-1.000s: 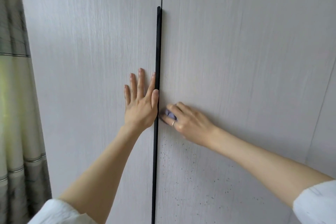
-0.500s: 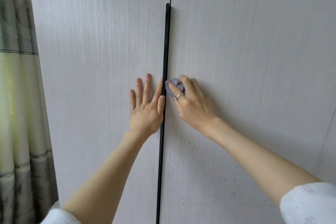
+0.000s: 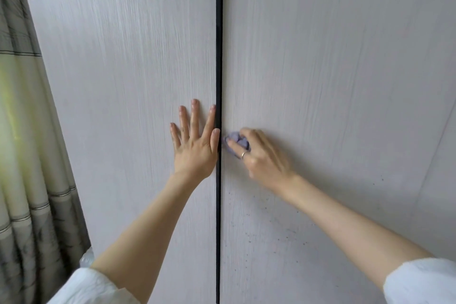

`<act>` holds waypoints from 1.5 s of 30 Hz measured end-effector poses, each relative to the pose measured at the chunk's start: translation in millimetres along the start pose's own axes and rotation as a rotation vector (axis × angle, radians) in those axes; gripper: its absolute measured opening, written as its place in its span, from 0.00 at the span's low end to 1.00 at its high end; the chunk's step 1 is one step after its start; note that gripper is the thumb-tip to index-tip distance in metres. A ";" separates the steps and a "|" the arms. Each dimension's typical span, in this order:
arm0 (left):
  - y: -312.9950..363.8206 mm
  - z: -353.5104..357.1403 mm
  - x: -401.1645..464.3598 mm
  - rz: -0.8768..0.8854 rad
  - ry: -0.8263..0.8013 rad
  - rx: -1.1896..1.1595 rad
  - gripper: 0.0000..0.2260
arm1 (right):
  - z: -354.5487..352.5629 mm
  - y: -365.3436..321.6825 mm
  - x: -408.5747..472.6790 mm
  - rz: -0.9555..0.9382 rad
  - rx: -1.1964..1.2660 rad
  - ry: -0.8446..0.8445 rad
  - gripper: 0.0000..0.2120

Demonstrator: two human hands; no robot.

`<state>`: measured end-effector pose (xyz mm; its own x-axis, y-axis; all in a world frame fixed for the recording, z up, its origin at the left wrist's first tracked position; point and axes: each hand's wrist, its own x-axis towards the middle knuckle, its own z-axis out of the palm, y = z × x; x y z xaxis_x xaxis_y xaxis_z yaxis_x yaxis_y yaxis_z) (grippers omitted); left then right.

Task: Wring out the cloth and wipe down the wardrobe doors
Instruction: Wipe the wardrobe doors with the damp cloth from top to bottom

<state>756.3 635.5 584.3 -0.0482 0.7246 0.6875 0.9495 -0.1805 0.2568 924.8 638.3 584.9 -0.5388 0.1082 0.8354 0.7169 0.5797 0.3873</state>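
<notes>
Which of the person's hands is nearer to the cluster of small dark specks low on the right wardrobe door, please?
Right. The right hand, gripping the crumpled lilac cloth, is on that door just above the dark specks; the left hand lies flat across the black handle strip.

Home, likely a bedroom: pale wood-grain wardrobe doors (image 3: 123,81) fill the frame, striped curtain (image 3: 22,180) hangs at left edge.

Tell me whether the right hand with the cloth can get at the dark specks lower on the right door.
Probably yes. The right hand holds the purple cloth against the right door, just above the dark specks. Nothing lies between them on the bare panel.
</notes>
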 end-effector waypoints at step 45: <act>23.7 30.7 -33.1 -0.236 0.057 -0.283 0.22 | -45.8 6.7 -150.6 0.229 0.156 -0.382 0.23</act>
<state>789.9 627.6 546.7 -0.2804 0.7318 0.6212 0.7871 -0.1951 0.5852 1031.0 588.9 479.5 -0.5199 0.5197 0.6779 0.7771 0.6173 0.1226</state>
